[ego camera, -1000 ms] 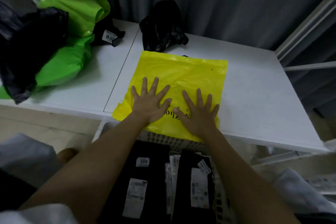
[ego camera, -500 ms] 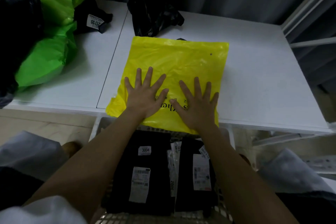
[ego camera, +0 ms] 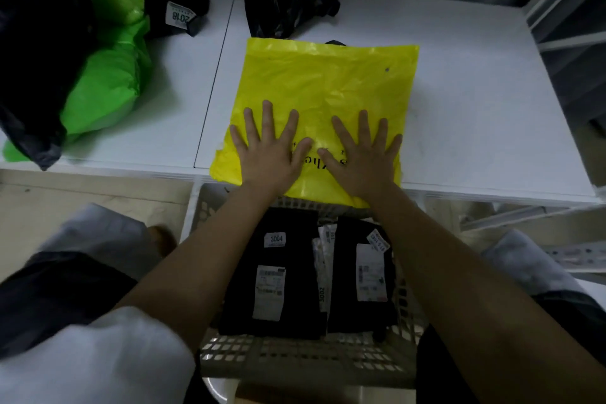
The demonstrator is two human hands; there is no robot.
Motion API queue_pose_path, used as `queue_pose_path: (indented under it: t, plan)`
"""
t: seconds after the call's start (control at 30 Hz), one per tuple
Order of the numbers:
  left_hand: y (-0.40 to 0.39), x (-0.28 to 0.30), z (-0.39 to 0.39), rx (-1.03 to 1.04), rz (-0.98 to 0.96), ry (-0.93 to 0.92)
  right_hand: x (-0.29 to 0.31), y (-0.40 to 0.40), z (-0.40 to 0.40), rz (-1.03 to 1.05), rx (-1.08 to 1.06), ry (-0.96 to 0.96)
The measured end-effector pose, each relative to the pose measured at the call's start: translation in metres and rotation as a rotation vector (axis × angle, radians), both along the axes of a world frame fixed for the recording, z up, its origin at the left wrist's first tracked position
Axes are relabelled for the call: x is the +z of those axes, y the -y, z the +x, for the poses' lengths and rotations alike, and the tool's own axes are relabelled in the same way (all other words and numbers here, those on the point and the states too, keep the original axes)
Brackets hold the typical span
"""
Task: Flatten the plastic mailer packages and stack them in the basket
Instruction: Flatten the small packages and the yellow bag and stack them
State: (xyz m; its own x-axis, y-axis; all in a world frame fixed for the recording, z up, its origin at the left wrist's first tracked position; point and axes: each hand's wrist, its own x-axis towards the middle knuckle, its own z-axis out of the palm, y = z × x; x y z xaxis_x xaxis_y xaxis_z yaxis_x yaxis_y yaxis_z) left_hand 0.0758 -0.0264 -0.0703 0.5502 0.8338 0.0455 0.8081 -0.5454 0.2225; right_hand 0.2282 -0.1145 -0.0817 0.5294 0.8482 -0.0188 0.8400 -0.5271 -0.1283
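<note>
While both hands press down flat, the yellow mailer (ego camera: 328,92) lies on the white table (ego camera: 475,108), with its near edge hanging a little over the table's front. The left hand (ego camera: 270,154) rests on the near left part of the bag, fingers straight and spread wide. The right hand (ego camera: 362,157) rests just beside it on the near right part, fingers spread the same way. Neither hand grips anything; the palms just lie on the plastic. Some dark letters on the bag show between the two thumbs.

Below the table's front edge sits a pale basket (ego camera: 295,361) with holes in its walls. Two black mailers (ego camera: 272,279) with white labels lie side by side in it, and one label reads 3004.

Green bags (ego camera: 108,82) and a big dark bag (ego camera: 36,52) are piled at the far left of the table. A crumpled black bag (ego camera: 282,3) sits just behind the yellow mailer.
</note>
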Motion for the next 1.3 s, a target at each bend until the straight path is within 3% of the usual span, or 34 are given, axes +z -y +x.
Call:
queue_pose_path:
  t: [0.13,0.5,0.67,0.8,0.97,1.3]
  plan:
    - [-0.001,-0.008,-0.028,-0.040,-0.023,-0.036,0.013,0.003,-0.012,0.111,0.062,0.059]
    - [0.001,-0.021,-0.030,-0.044,0.059,-0.039,-0.010,0.015,-0.024,0.085,0.021,0.041]
    - [-0.001,-0.002,-0.018,0.031,-0.100,0.009,0.008,0.009,-0.021,0.033,0.024,-0.035]
    - [-0.030,0.022,0.010,0.004,-0.130,0.000,0.036,-0.019,-0.001,0.166,0.068,0.027]
    - [-0.051,0.008,0.030,-0.088,-0.140,-0.126,0.015,-0.047,0.017,0.050,0.094,0.086]
    - [-0.060,-0.010,0.035,-0.077,-0.112,-0.128,-0.007,-0.057,0.025,0.013,0.058,-0.031]
